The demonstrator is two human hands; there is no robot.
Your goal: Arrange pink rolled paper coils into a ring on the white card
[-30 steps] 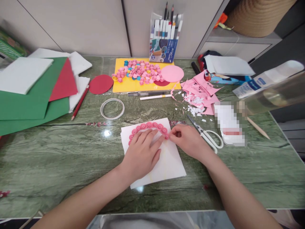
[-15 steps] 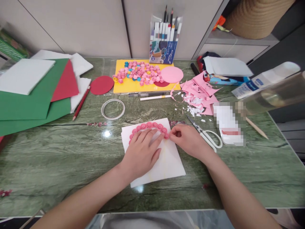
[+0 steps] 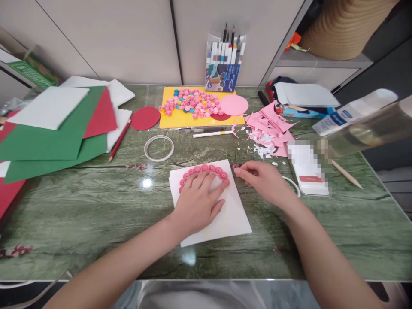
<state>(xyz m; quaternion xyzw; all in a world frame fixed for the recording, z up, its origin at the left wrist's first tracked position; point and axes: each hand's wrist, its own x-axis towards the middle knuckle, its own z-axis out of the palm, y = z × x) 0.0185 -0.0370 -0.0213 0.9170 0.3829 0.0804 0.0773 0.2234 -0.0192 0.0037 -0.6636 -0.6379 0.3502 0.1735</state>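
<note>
My left hand [image 3: 197,204] lies flat on a white sheet of paper [image 3: 230,219], its fingers spread over an arc of small pink rolled-paper flowers [image 3: 209,168]. The index fingertip presses at the right end of that arc. Part of the row is hidden beneath my fingers. Just off the sheet's right edge, my right hand [image 3: 265,182] is closed with thumb and fingertips together; whatever they pinch, if anything, is too small to make out. Behind that hand a pair of scissors [image 3: 294,187] shows only part of a white handle.
Pink, blue and yellow paper rolls [image 3: 196,103] lie on a yellow sheet [image 3: 174,122] at the back. A tape roll [image 3: 146,149] sits left of the paper. Pink scraps [image 3: 270,124], a phone [image 3: 310,169] and a glue bottle [image 3: 350,111] are right. Coloured sheets [image 3: 58,141] fill the left.
My right hand has drawn back to the right from the end of the flower arc and now covers most of the scissors. My left hand stays on the paper. The view has shifted slightly.
</note>
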